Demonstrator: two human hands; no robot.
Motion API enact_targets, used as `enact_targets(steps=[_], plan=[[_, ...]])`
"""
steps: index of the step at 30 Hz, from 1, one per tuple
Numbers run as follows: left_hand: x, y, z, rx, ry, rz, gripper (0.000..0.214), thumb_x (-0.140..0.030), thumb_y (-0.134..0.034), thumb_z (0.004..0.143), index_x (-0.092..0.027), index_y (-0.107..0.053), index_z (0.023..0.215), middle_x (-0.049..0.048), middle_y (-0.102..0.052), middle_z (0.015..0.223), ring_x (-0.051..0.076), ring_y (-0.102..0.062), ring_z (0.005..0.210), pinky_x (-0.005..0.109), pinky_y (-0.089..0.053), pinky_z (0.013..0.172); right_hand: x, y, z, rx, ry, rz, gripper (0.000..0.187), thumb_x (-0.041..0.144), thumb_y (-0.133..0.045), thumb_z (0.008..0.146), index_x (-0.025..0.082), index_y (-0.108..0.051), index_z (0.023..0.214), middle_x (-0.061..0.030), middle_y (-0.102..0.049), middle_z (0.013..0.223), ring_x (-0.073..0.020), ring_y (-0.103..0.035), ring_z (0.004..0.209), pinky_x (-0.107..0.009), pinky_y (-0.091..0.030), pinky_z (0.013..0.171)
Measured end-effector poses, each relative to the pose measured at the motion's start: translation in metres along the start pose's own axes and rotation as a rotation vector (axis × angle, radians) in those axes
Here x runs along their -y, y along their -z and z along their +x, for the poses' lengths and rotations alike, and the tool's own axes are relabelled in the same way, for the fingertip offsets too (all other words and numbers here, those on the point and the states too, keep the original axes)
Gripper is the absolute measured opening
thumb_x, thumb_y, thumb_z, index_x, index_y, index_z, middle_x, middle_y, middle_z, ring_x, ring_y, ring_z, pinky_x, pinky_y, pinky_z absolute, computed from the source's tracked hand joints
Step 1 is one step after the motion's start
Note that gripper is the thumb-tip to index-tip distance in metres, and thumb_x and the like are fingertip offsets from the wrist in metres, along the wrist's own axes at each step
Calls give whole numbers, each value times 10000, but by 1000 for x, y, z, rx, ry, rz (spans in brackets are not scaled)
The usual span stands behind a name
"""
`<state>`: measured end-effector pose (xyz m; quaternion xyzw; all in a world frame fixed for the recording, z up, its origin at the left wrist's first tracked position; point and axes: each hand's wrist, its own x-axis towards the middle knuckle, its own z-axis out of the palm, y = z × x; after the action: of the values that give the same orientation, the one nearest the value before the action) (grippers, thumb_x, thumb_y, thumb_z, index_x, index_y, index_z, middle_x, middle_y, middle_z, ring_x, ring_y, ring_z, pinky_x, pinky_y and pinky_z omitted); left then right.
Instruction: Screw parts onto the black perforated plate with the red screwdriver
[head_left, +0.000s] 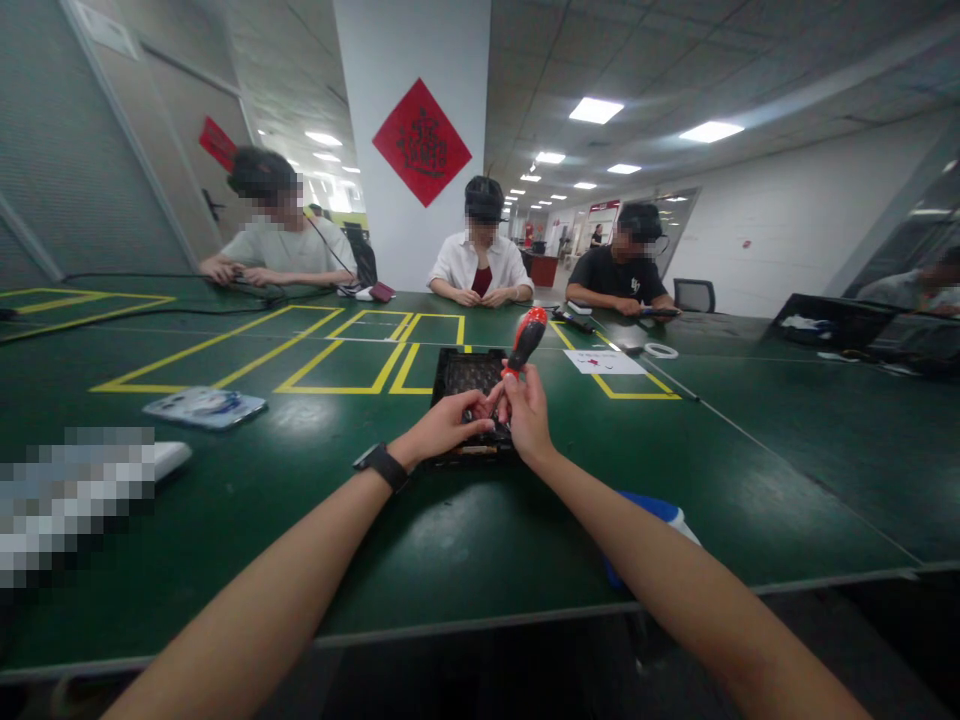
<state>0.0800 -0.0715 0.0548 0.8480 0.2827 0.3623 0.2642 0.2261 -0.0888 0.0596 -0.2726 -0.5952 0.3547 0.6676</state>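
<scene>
My right hand [527,415] grips a screwdriver [528,340] with a red and dark grey handle. Its handle points up and leans a little to the right, while the shaft is hidden among my fingers. Close beside it, my left hand [450,425] has its thumb and fingertips pinched together near the lower end of the screwdriver; what they hold, if anything, is too small to name. Both hands are over a black open crate [457,372] with a lattice bottom. Small items lie inside the crate near my fingers, mostly covered by the hands.
A green table [315,560] carries yellow tape outlines. To the left lies a phone-like flat item [205,407]; a blue and white object [652,508] is partly behind my right forearm. Beyond the crate are a white paper sheet [604,362] and a tape roll [661,351]. Several people sit across.
</scene>
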Motion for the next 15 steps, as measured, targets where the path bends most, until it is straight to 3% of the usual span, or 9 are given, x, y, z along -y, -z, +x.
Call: enact_targets(steps=[9,15], plan=[[-1,2,0,19,12,36,231,-334,-517,790,-124,-611,777,23,-630,746,124,-549,700,226,-419,694,3,1,0,-38,-9,31,271,399,-451,829,226,-428,1036,16,-566,745,-65,-494,552,-131,-375,378],[-1,2,1,51,3,31,282,-349,-470,815,-116,-629,812,27,-642,795,145,-558,759,241,-418,748,-1,2,0,70,-42,102,331,413,-443,828,226,-407,1099,21,-548,726,-75,-536,581,-142,-445,407]])
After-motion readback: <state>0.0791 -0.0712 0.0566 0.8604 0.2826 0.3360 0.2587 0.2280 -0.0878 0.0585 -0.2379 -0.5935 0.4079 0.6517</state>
